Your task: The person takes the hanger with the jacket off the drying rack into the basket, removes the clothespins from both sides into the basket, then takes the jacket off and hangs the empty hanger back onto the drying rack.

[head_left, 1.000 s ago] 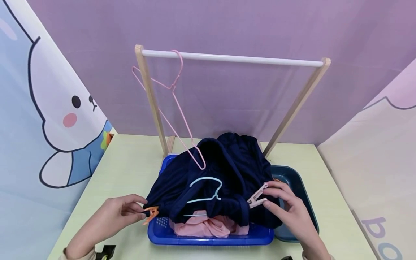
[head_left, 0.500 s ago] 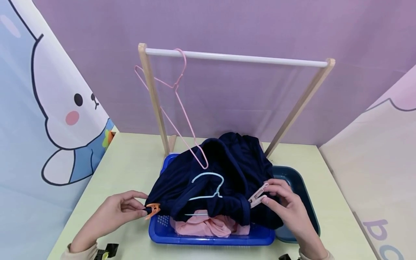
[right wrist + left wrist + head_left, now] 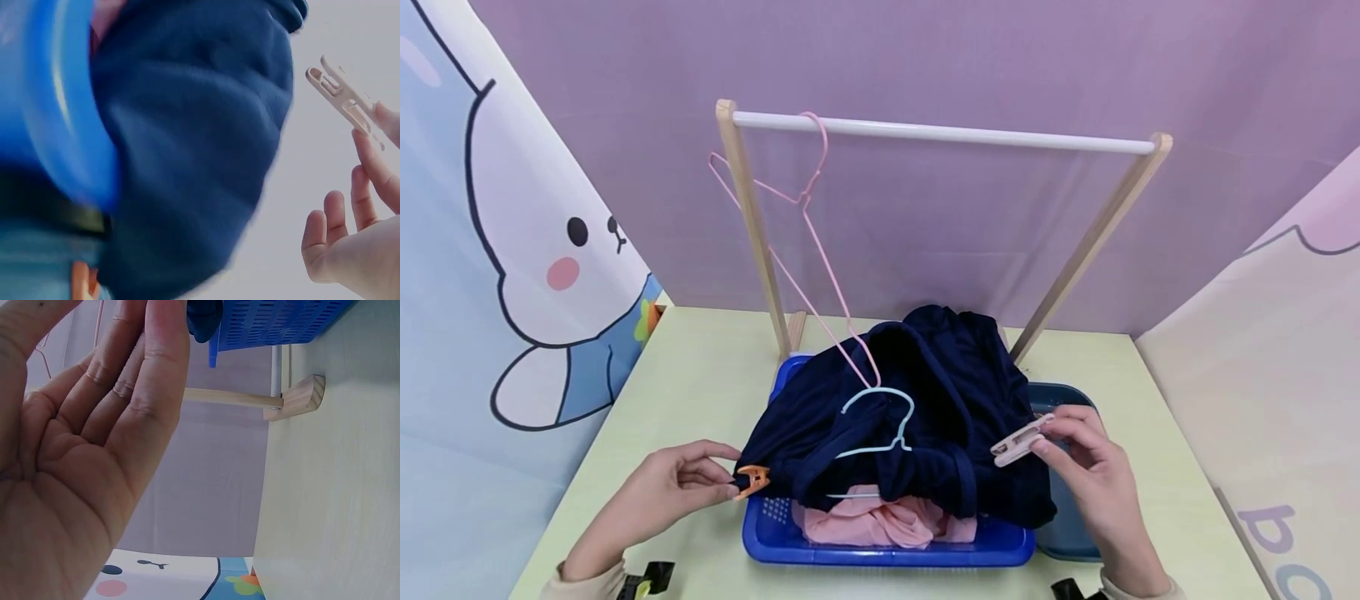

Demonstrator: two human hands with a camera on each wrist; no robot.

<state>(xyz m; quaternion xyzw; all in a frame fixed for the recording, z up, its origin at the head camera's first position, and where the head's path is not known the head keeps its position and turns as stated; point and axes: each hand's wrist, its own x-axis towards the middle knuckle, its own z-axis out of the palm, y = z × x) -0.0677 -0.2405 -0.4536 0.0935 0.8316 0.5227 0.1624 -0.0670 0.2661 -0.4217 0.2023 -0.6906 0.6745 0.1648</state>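
Observation:
A navy hooded garment [image 3: 992, 367] lies heaped over the blue basket [image 3: 887, 557], its hood toward the rack. A light blue hanger [image 3: 901, 425] sits in its neck opening, hook up. My left hand [image 3: 662, 500] pinches the garment's left end beside an orange clothespin [image 3: 754, 480] clipped there. In the left wrist view, dark cloth [image 3: 205, 319] shows at the left fingertips. My right hand [image 3: 1093, 475] pinches a pale pink clothespin [image 3: 1021, 440] above the garment's right side. The right wrist view shows this clothespin apart from the cloth.
A white-barred wooden rack [image 3: 940, 132] stands behind, with a pink hanger [image 3: 827, 258] on its left, reaching down to the garment. Pink cloth [image 3: 887, 521] lies in the basket. A dark teal tray [image 3: 1067, 533] stands right of it, with something orange [image 3: 81, 281] inside.
My right hand has drawn the pale pink clothespin right and up, off the garment's edge. The light blue hook stands a little higher. My left hand keeps its hold on the garment.

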